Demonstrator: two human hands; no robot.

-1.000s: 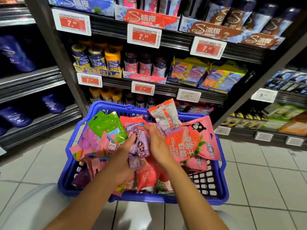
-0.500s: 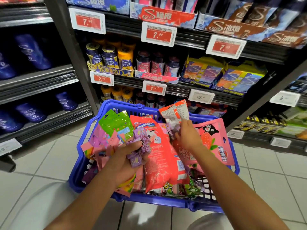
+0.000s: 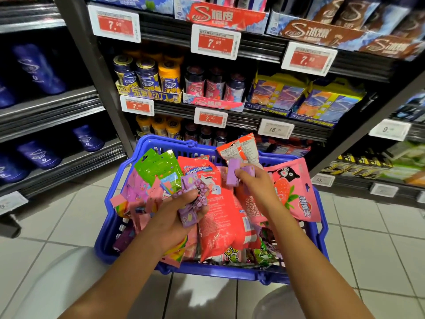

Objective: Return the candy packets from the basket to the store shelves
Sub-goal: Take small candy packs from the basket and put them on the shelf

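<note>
A blue plastic basket [image 3: 320, 245] stands on the tiled floor, heaped with candy packets. My left hand [image 3: 177, 215] grips a bunch of small purple candy packets [image 3: 195, 201] over the basket's left half. My right hand [image 3: 257, 183] holds two small lilac candy packets [image 3: 232, 174] above the basket's middle. Under them lie a large red Alpenliebe bag [image 3: 218, 222], a green packet [image 3: 158, 168], a pink strawberry gummy bag [image 3: 296, 194] and an orange-red packet [image 3: 241, 150].
Dark store shelves [image 3: 253, 116] rise just behind the basket, holding candy jars [image 3: 147, 75], gum boxes and price tags [image 3: 215, 41]. More shelving [image 3: 53, 109] with blue packs stands at the left. Grey tiled floor [image 3: 379, 238] spreads to the right.
My right hand has lifted out of the heap with two lilac packets pinched in it. My left hand still holds its purple packets, a little higher. The view has shifted closer to the shelves.
</note>
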